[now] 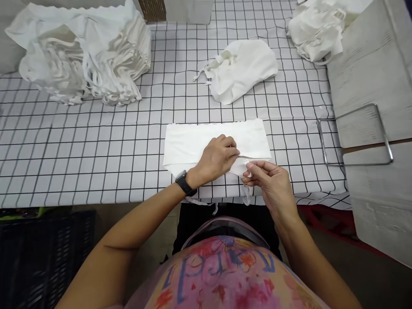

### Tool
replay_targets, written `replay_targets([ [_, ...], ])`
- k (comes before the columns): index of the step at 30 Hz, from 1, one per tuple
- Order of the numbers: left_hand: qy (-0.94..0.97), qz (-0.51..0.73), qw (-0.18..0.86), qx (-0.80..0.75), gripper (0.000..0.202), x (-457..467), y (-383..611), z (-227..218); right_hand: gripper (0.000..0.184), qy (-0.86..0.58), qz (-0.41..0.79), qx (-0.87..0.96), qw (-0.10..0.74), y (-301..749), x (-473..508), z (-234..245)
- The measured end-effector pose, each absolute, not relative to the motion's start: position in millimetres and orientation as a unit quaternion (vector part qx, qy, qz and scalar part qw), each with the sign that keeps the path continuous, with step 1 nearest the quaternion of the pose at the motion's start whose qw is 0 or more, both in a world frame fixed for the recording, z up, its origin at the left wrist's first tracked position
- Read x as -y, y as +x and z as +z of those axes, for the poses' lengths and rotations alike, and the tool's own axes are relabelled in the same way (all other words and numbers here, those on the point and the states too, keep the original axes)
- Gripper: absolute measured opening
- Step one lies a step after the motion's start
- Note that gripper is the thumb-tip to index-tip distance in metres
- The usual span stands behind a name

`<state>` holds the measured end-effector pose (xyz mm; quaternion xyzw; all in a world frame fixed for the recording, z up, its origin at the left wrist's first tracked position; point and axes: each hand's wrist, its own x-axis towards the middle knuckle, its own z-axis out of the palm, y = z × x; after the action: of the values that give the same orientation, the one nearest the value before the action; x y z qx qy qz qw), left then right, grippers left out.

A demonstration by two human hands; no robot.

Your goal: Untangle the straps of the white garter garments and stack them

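A white bra top (189,139) lies flat at the front edge of the checked table, its wide band away from me and its thin straps hanging toward me. My left hand (220,156), with a black watch on the wrist, rests on it with curled fingers, and the fingertips pinch the fabric at the band's lower edge. Just to the right, my right hand (268,176) pinches a white strap (247,165) between thumb and fingers, close to where it joins the cup. Parts of the cups are hidden under my left hand.
A tall pile of white bra tops (86,51) stands at the back left. Another crumpled bra top (244,68) lies beyond my hands, and more white garments (317,32) are at the back right. A cardboard box (370,86) and a metal wire frame (357,164) border the right side.
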<state>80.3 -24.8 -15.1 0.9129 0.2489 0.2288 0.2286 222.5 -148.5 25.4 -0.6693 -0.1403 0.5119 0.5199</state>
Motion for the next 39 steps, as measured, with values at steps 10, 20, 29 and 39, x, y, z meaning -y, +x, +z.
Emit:
replay_targets([
  [10,0.926,0.263,0.145,-0.228,0.022,30,84,-20,0.021,-0.688,0.492,0.101,0.523,214,133,19],
  [20,0.941,0.257,0.091,-0.202,0.034,33,86,-16,0.019,-0.689,0.467,0.068,0.550,213,125,21],
  [29,0.941,0.251,0.091,-0.207,0.039,34,87,-16,0.018,-0.699,0.473,0.100,0.528,212,124,22],
  [39,0.951,0.227,0.110,-0.179,0.043,34,88,-14,0.018,-0.691,0.490,0.142,0.512,213,124,20],
])
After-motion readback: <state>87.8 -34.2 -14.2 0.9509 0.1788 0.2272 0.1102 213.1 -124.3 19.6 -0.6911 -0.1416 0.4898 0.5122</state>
